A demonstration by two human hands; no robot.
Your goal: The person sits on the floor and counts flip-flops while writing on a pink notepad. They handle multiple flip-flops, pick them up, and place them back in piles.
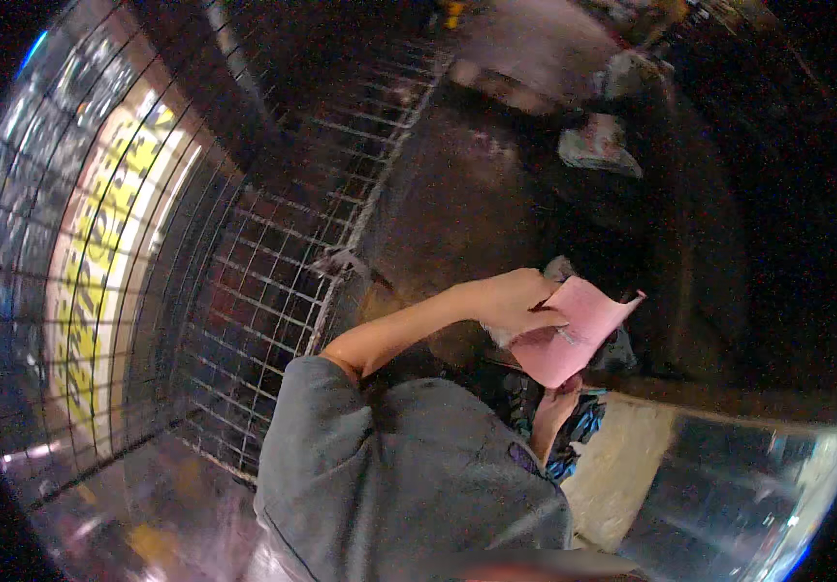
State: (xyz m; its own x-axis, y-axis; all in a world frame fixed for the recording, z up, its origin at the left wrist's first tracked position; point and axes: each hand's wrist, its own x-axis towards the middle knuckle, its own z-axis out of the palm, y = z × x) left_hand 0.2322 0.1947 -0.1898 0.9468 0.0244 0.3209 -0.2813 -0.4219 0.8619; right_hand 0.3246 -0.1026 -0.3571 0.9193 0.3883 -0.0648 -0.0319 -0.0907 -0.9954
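A curved pink sheet (pixel 578 331), perhaps paper or thin leather, is in front of my chest. My left hand (pixel 524 302) grips its left edge, with the thumb side over the face of the sheet. A small pale mark or strip shows near the fingertips. At the lower edge is my right hand (pixel 566 391), mostly hidden beneath the sheet, so its grip cannot be made out. Dark grey crumpled material (pixel 616 353) shows behind the sheet's right side.
A wire mesh panel (pixel 266 247) runs along my left, with a yellow and white banner bearing writing (pixel 102 269) beyond it. Ahead is a dim brown surface (pixel 455 196) and a pale printed packet (pixel 599 149). A cream board (pixel 618 465) lies at the lower right.
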